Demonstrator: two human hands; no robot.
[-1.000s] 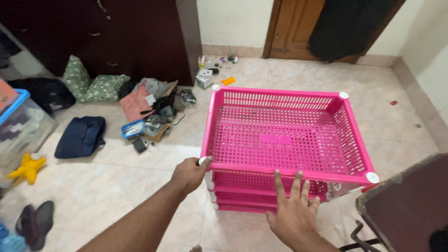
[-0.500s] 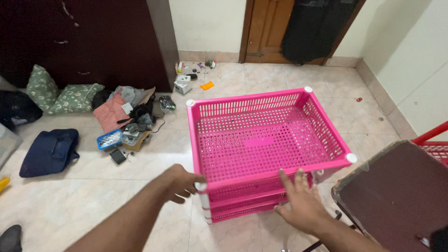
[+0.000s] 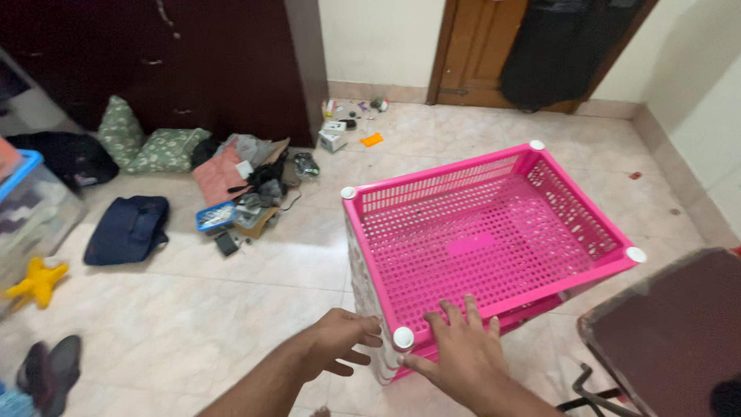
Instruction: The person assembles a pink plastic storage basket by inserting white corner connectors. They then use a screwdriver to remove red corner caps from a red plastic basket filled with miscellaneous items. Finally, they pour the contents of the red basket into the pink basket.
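A pink perforated plastic rack [image 3: 482, 239] of stacked trays stands on the tiled floor [image 3: 193, 324], sitting at an angle to the view, with white caps on its corner posts. The left hand [image 3: 340, 344] is at the rack's near left corner, just left of the white-capped post [image 3: 403, 337]; its fingers [image 3: 363, 340] are loosely curled and a little apart, their tips reaching toward the rack's side wall below the cap, though whether they actually touch it is hard to tell. The right hand [image 3: 459, 355] lies directly right of that same post, palm down on the near rim of the top tray, with its fingers [image 3: 448, 313] spread and pointing away over the rim into the tray's mesh bottom. So the rack lies ahead of both sets of fingers and extends off to the right of them, the near corner caught between the two hands.

Well to the left of the fingers, the floor carries a dark blue bag [image 3: 127, 229], a heap of clothes and small items [image 3: 247, 181], green cushions [image 3: 147, 143] and a yellow toy [image 3: 35, 282]. To the right of the fingers, close by, is a dark brown chair seat [image 3: 671, 332].
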